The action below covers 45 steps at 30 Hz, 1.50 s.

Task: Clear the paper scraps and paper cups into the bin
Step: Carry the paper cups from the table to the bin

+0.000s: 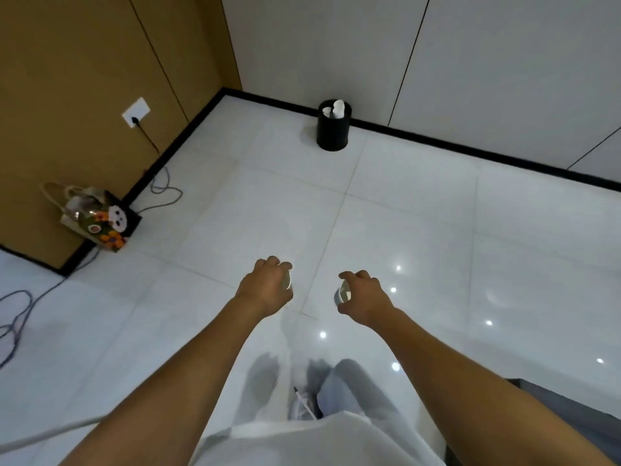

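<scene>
A black round bin [333,134] stands on the white tiled floor against the far wall, with white paper cups and scraps [334,108] showing above its rim. My left hand [267,285] grips a white paper cup [287,280], mostly hidden by the fingers. My right hand [364,295] grips another white paper cup [342,294], its open mouth facing me. Both hands are held out in front of me, well short of the bin.
A patterned gift bag [100,220] leans against the brown wall panel at left. Cables [161,190] trail from a wall socket [136,112] along the floor at left. A grey object edge [571,408] sits at lower right. My legs and shoe show below.
</scene>
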### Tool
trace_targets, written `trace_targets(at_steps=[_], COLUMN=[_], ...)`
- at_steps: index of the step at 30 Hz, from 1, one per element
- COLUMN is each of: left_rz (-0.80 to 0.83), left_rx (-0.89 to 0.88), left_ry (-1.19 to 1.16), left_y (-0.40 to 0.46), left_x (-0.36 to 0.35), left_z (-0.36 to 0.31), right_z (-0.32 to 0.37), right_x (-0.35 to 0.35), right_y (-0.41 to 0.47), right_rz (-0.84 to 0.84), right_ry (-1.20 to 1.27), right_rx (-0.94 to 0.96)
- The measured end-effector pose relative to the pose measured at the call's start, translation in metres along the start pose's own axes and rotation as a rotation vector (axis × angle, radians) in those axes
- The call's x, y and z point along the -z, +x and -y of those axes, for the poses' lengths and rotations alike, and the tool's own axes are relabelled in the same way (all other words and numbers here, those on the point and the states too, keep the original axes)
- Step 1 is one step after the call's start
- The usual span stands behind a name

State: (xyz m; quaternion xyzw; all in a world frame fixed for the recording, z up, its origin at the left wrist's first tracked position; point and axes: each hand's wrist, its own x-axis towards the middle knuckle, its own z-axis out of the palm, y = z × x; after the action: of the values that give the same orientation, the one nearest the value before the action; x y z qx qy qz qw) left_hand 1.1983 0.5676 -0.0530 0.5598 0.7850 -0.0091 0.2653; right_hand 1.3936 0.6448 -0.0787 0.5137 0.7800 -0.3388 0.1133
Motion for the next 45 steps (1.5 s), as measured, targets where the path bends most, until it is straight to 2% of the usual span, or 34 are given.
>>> trace_targets(at_steps=[6,17,23,35,45], left_rz=[0.027,-0.027,-0.015,0.039,0.082], left_rx=[-0.059,-0.083,-0.101,-0.212,-0.329], left_ry=[0.014,0.017,0.035,0.076,0.161], left_y=[0.137,0.406,0.529,0.802,1.007], left_x=[0.047,0.190,0.245,0.393,0.461], left_z=[0.002,-0.001,0.023,0.056,0.037], right_z=[0.007,0.058,0.077,0.151,0.143], right_x=[0.058,0.237,0.292,0.414,0.495], right_y=[0.116,0.373,0.486,0.728,0.897], right_rz=[0.004,-0.068,-0.035,-0.118,-0.132], right_ry=[-0.019,0.034,0.034,0.154,0.176], right_rx=[-0.071,-0.048,-0.094,-0.204,-0.302])
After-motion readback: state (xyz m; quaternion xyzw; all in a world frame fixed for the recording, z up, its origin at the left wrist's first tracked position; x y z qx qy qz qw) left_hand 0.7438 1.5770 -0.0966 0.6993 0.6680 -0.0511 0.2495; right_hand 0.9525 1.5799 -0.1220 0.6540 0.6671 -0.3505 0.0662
